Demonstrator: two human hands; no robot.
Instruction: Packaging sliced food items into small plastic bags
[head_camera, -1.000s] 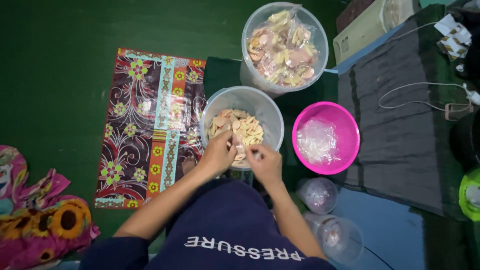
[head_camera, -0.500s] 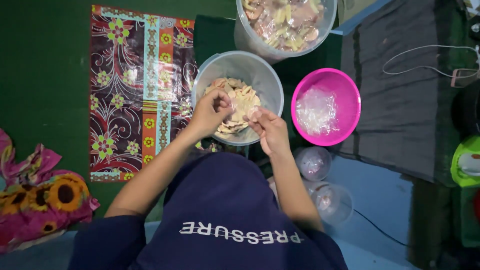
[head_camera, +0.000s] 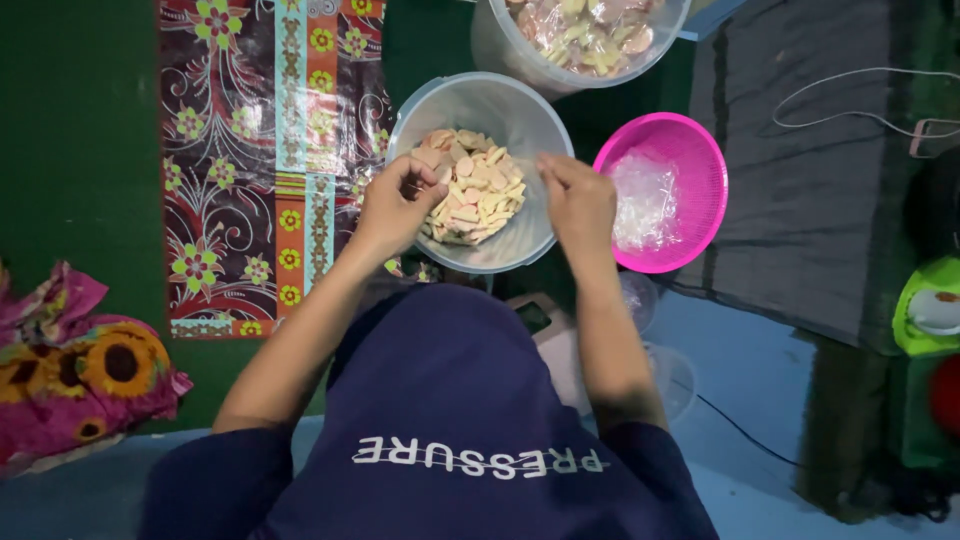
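In the head view, a round translucent plastic tub (head_camera: 480, 110) half filled with pale orange and cream cracker chips (head_camera: 470, 190) is seen on the green floor just in front of the person's lap. The left hand (head_camera: 395, 205) is held over the tub's near-left rim, its fingers curled together and pinched on a chip at the edge of the heap. The right hand (head_camera: 580, 205) is held over the tub's right rim, fingers bent downward and close together; whether anything is gripped cannot be told. A round pink plastic basket (head_camera: 705, 165) holding clear plastic bags (head_camera: 645, 200) is set just beside the tub on the right. A second translucent tub (head_camera: 500, 50) of bagged chips is placed beyond. A floral patterned mat (head_camera: 270, 150) is spread to the left.
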